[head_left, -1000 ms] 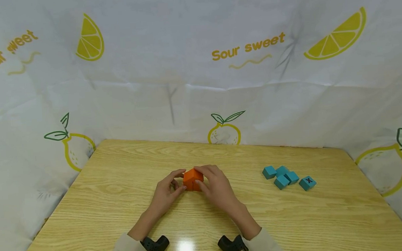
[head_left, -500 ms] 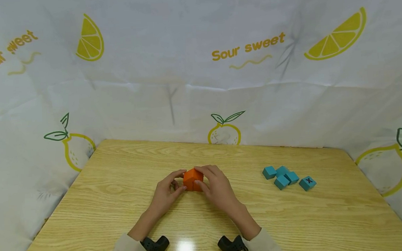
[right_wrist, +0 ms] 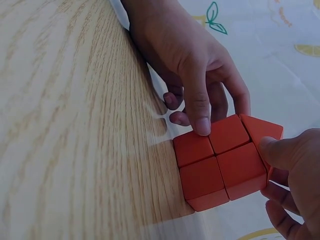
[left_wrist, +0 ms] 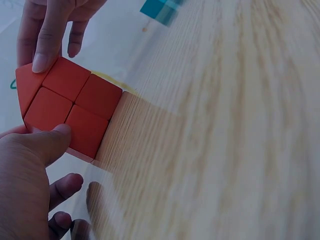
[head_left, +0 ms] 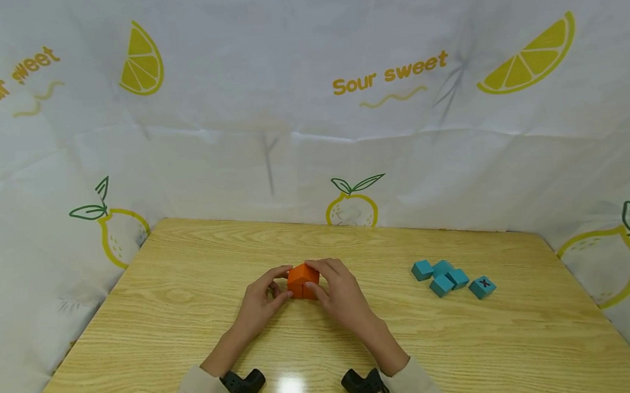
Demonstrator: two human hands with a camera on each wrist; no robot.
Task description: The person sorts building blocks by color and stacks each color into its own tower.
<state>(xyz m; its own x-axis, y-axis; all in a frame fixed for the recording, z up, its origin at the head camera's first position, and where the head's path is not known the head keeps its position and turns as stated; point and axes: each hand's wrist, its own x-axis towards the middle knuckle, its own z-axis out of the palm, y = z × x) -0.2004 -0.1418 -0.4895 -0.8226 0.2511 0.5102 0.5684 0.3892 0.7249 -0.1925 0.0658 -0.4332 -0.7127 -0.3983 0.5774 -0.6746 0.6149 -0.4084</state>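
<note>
Fingers point(left_wrist: 50, 40) of left hand point(head_left: 258, 298) and right hand point(head_left: 342, 291) hold orange blocks point(head_left: 303, 274) between them.

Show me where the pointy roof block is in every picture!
Head: the roof block is just left of the middle, in the lower half, on top of the orange blocks.
Left wrist: near the left edge, in the upper half.
Right wrist: toward the right edge, about halfway down.
Shared landmark: the right hand, touching it in all three.

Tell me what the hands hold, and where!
An orange block house: the left hand pinches the left-side cubes, the right hand the roof piece.
</note>
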